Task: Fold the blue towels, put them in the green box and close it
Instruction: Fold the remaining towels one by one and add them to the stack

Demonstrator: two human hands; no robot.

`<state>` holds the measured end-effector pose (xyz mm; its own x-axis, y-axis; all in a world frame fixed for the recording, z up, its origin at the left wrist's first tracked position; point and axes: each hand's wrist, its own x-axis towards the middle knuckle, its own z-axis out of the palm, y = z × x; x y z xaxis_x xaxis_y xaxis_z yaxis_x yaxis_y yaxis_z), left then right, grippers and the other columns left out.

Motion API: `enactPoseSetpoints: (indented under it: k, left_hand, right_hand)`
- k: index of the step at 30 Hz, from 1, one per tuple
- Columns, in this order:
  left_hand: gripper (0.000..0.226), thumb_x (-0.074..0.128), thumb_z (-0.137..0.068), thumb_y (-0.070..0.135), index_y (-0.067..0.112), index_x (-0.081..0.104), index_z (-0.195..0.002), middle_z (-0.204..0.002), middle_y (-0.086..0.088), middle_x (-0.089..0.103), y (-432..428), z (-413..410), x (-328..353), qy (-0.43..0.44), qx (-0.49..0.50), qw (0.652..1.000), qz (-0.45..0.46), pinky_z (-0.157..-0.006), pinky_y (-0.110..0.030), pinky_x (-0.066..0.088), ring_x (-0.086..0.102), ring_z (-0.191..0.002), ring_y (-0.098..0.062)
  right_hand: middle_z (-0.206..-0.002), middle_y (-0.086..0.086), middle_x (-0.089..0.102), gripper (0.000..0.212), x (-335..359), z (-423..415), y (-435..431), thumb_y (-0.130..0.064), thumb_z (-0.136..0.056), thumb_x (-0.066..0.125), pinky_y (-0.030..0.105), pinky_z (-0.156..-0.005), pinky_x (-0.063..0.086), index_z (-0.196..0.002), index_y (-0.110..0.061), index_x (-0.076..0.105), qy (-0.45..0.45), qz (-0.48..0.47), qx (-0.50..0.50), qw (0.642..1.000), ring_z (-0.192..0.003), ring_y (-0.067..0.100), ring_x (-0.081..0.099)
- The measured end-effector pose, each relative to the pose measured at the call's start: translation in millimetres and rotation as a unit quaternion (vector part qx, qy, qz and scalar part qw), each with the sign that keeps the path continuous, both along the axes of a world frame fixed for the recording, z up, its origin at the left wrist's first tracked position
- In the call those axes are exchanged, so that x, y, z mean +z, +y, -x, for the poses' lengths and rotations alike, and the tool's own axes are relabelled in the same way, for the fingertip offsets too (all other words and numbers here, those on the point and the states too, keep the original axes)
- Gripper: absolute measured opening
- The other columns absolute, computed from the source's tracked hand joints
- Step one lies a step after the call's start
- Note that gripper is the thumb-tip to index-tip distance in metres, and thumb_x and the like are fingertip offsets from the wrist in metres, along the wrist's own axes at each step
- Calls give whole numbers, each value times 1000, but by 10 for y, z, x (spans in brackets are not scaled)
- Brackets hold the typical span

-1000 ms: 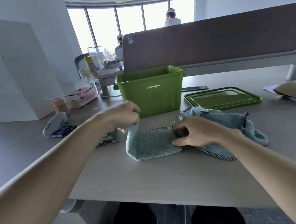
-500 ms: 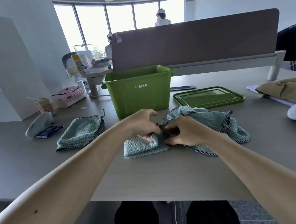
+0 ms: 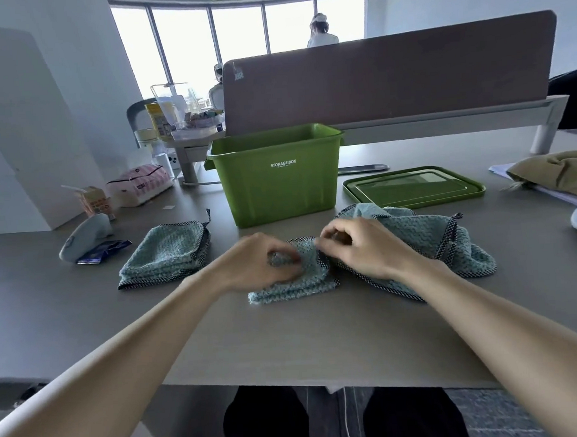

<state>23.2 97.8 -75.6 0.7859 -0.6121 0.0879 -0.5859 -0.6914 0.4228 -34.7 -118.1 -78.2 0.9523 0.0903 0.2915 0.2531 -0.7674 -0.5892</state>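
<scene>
The left grip [image 3: 263, 264] and right grip [image 3: 359, 248] pinch the towel [image 3: 294, 286], the right seemingly at its hem. The box [image 3: 278, 185] stands just behind, nearer the left.

A gray desk [image 3: 303, 338] lies under the left hand [image 3: 259, 266] and the right hand [image 3: 359, 251]. Far past the right hand a long brown screen [image 3: 390, 76] stands on a white rail [image 3: 442, 119]. Far past the left hand tall windows [image 3: 237, 34] let in bright daylight. A pale wall [image 3: 82, 78] rises well to the left of that hand. Nearer than both hands, below the desk edge, the floor [image 3: 501, 411] is dark gray carpet.
</scene>
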Motion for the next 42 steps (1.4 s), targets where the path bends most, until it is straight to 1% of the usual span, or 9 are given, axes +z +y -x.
enactPoseSetpoints:
  k: [4, 7, 12, 16, 19, 23, 31, 36, 42]
  left_hand:
    - [66, 59, -68, 75, 42, 60, -124, -123, 18, 65, 38, 18, -136, -17, 1, 1000, -3, -102, -39, 46, 59, -116, -7]
    - [85, 54, -63, 84, 44, 49, -137, -142, 16, 53, 87, 85, -171, 18, 18, 1000, -1, -113, -38, 36, 47, -131, -7]
    - [87, 49, -76, 83, 47, 25, -151, -163, 17, 17, 125, 136, -236, 14, 15, 997, -77, -123, -41, 7, 14, -150, -9]
    - [89, 38, -76, 86, 50, 9, -153, -165, 17, -1, 142, 142, -236, 29, 2, 990, -139, -123, -40, -4, -7, -151, -9]
    - [80, 36, -80, 85, 47, 27, -150, -163, 12, 18, 171, 153, -219, 34, 14, 998, -59, -123, -41, 11, 13, -151, -12]
    - [47, 56, -87, 62, 35, 51, -126, -130, 5, 56, 253, 65, -204, -28, 169, 980, 105, -106, -45, 41, 55, -118, -17]
    - [54, 83, -77, 24, 33, 50, -118, -91, 4, 52, 187, 14, -114, 142, 157, 948, 238, -84, -35, 46, 53, -86, -14]
    - [39, 75, -79, -4, 19, 56, -104, -87, -12, 55, 131, 53, -48, 274, 156, 860, 402, -62, -30, 47, 58, -75, -21]
    - [24, 69, -85, -4, 15, 70, -101, -83, -2, 68, 121, 99, -55, 343, 99, 863, 358, -68, -22, 50, 62, -76, -12]
  right_hand:
    - [-73, -9, 67, 36, -11, 23, 66, -59, -77, 72, 27, -69, 49, -75, -23, 65, 8, 52, -5, 999, -73, 7, 62]
    - [-70, -2, 67, 30, -7, 21, 62, -36, -80, 76, 28, -70, 48, -58, -22, 61, 20, 89, 6, 996, -66, 5, 59]
    - [-83, 15, 73, 28, -22, -2, 18, -20, -79, 76, 39, -78, 53, -57, -5, 66, 39, 86, 11, 995, -79, 27, 68]
    - [-78, 6, 72, 27, -31, -7, 23, -21, -76, 74, 33, -81, 52, -52, -17, 62, 50, 110, -10, 993, -78, 19, 67]
    - [-89, -6, 66, 14, -26, 16, 44, -25, -74, 74, 25, -74, 44, -83, -27, 63, 52, 122, -14, 991, -84, 14, 60]
    - [-154, 0, 32, 67, -15, 66, 87, -23, -88, 61, 28, -114, 26, -150, -27, 35, 74, 167, 59, 981, -140, 19, 35]
    - [-165, 1, 15, 58, -114, 42, 170, -31, -103, 34, 43, -122, 15, -156, -12, 22, 122, 283, 40, 950, -150, 30, 14]
    - [-163, 0, 18, 58, -146, 18, 169, -34, -102, 31, 54, -118, 20, -156, -14, 22, 119, 298, 42, 946, -148, 32, 17]
    - [-163, -1, 16, 59, -144, 39, 179, -34, -103, 31, 54, -119, 18, -156, -13, 20, 121, 304, 36, 944, -148, 30, 15]
